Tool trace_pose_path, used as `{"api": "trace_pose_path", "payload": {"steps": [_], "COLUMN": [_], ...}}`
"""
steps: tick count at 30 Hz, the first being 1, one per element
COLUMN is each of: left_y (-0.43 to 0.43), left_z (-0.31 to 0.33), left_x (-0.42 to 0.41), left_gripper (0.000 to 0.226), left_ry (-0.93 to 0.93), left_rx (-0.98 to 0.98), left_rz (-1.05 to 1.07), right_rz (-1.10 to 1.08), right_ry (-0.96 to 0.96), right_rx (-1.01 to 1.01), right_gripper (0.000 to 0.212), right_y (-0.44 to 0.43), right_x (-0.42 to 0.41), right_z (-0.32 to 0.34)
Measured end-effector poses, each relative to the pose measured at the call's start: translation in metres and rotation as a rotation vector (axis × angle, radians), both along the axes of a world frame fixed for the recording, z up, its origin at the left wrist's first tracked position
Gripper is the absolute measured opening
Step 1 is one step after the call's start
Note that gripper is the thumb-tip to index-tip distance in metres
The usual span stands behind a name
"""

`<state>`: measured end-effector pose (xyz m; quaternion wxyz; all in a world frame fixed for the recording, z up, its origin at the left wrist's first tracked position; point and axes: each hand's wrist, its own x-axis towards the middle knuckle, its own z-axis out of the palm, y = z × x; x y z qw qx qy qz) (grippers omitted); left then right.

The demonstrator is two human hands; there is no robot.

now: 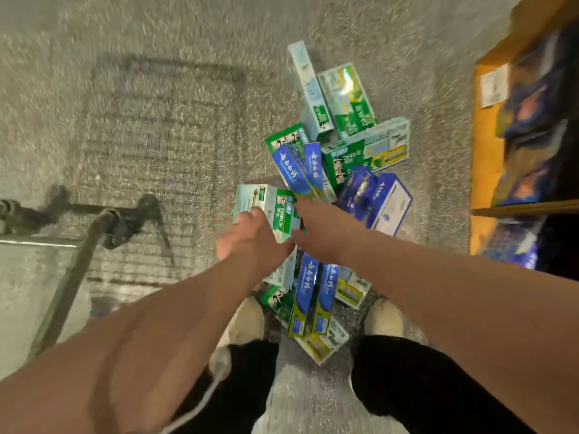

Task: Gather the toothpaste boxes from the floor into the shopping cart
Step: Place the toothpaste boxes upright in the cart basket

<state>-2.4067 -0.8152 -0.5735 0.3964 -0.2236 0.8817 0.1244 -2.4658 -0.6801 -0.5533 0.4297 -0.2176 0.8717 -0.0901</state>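
We are looking down at a grey speckled concrete floor (156, 104). Green-and-white cardboard toothpaste boxes (347, 101) and blue cardboard toothpaste boxes (294, 177) are lying heaped on it, from upper centre-right to lower centre. A metal shopping cart frame (78, 261) is standing at left.

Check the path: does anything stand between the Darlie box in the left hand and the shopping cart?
Nothing visible does. The left hand grips the Darlie box above the pile, and the shopping cart stands just to its left with only open space between. Motion blur could hide something thin.
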Motion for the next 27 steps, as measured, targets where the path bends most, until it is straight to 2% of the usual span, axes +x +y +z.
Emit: {"api": "trace_pose_path", "payload": {"steps": [5, 8, 11, 14, 19, 24, 27], "left_y": [0.018, 0.029, 0.037, 0.046, 0.054, 0.041, 0.012], "left_z": [-0.117, -0.169, -0.205, -0.222, -0.232, -0.225, -0.218], "left_x": [0.003, 0.003, 0.004, 0.009, 0.008, 0.009, 0.014], "left_gripper": [0.119, 0.138, 0.155, 0.156, 0.136, 0.143, 0.147], "left_ry": [0.022, 0.117, 0.115, 0.102, 0.098, 0.131, 0.181], "left_rx": [-0.084, -0.191, -0.193, -0.187, -0.200, -0.178, -0.176], "left_rz": [0.078, 0.170, 0.245, 0.255, 0.296, 0.329, 0.345], "right_rz": [0.086, 0.195, 0.269, 0.406, 0.650, 0.734, 0.773], "right_ry": [0.001, 0.083, 0.176, 0.258, 0.385, 0.448, 0.534], "right_rx": [-0.051, -0.068, -0.106, -0.140, -0.092, -0.031, 0.002], "right_gripper": [0.041, 0.047, 0.050, 0.049, 0.060, 0.097, 0.110], "right_y": [-0.018, -0.032, -0.045, -0.050, -0.045, -0.041, -0.045], "right_x": [-0.010, -0.024, -0.034, -0.037, -0.037, -0.037, -0.038], "right_z": [-0.110, -0.150, -0.176, -0.191, -0.209, -0.217, -0.224]}}
